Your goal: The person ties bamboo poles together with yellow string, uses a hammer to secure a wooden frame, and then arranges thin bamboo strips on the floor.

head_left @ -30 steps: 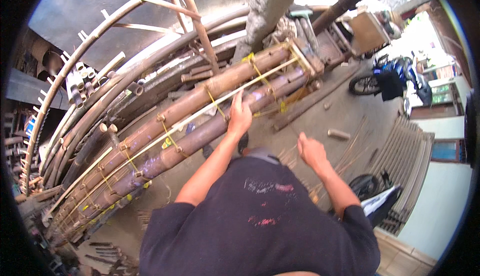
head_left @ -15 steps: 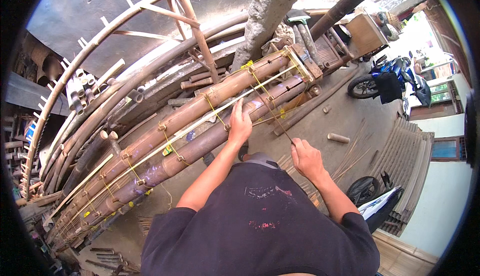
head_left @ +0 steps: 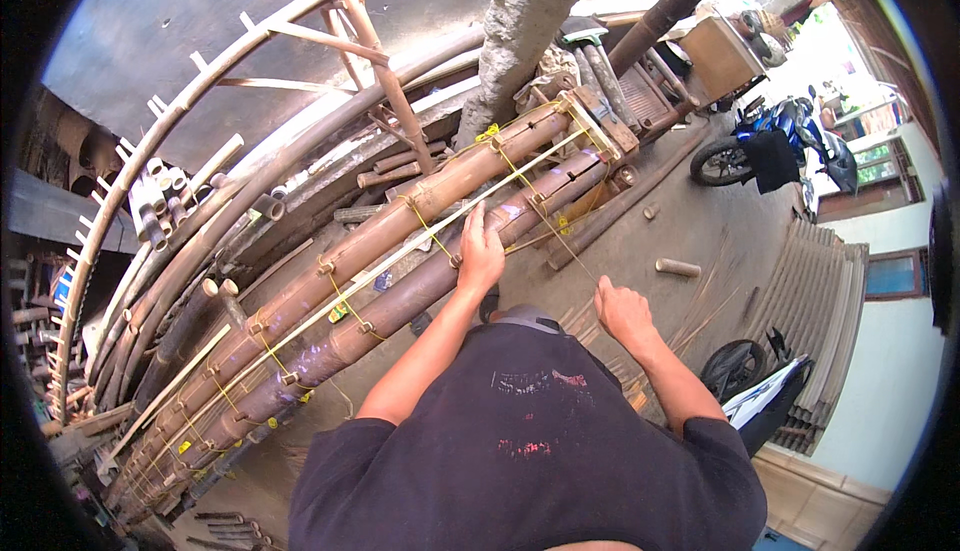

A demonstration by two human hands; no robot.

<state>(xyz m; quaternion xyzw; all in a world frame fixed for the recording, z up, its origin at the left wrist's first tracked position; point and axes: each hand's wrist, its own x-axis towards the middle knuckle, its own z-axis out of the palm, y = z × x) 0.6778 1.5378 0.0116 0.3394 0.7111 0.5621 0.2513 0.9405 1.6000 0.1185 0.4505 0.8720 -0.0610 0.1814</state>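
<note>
Pressing flat on lashed bamboo poles (head_left: 400, 251), left hand (head_left: 481, 251); right hand (head_left: 622, 309) pinching thin strip (head_left: 560, 241).

Left hand (head_left: 482, 251): position on the lower bamboo pole (head_left: 420, 296) shifts slightly along the pole; palm lies flat on it.
Right hand (head_left: 622, 309): rises from its lower, outstretched position and draws in closer to the poles; now closed on a thin strip (head_left: 560, 241) running taut toward the bound pole ends.
</note>
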